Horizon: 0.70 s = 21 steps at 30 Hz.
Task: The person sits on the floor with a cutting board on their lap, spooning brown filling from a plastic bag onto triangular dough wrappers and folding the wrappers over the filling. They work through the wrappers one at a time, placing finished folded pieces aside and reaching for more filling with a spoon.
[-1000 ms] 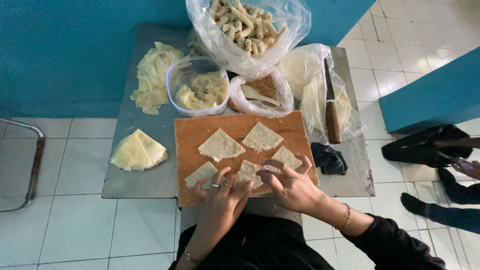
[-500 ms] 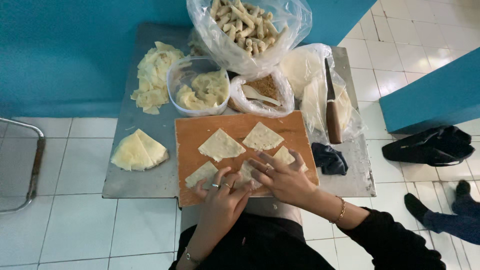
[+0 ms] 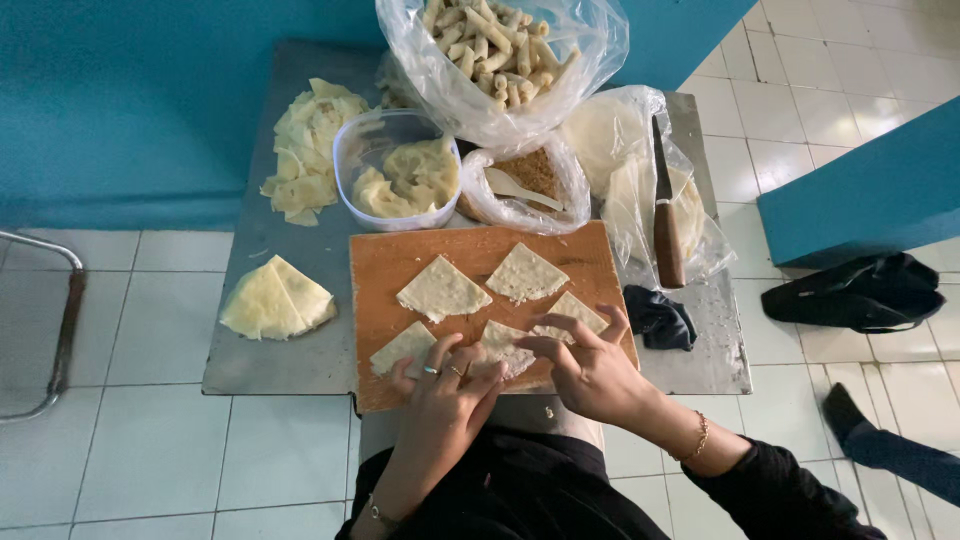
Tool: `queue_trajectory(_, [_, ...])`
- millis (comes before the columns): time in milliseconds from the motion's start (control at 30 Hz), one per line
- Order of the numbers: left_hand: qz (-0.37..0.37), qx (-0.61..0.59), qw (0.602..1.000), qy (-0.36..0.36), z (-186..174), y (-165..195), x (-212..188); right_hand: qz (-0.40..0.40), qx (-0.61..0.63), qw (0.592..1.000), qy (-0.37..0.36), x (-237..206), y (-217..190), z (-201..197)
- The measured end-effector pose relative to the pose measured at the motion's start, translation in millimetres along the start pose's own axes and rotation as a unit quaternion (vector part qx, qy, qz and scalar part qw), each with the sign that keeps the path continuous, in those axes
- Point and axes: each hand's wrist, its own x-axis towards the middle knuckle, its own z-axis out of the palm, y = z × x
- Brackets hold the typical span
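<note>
While both hands are working at the near edge of the wooden board [image 3: 480, 262], the left hand [image 3: 443, 392] and right hand [image 3: 590, 372] are pinching one thin pastry wrapper [image 3: 497, 343] with bent fingertips, otherwise loosely spread. It is looking light, limp and easily torn, so its corners and edges seem the safest hold. Four more wrappers are lying around it.

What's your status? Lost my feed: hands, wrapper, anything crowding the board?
Left hand and right hand both pinching one wrapper piece at the cutting board near edge. Four more pieces alongside. Knife off-board, right.
</note>
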Motion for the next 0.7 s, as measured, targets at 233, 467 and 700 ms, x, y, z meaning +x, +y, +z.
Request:
queue_trajectory(233, [-0.004,0.018,1.0,-0.001,-2,7,2,-0.037,-0.022,0.998,0.034,6,-9,4])
queue_trajectory(467, [-0.001,0.001,1.0,0.013,-7,8,5,0.001,0.017,1.0,0.012,1,-9,-6])
queue_trajectory(700, [-0.003,-0.028,0.999,0.016,-10,5,6,-0.032,0.007,0.999,0.019,12,-15,-11])
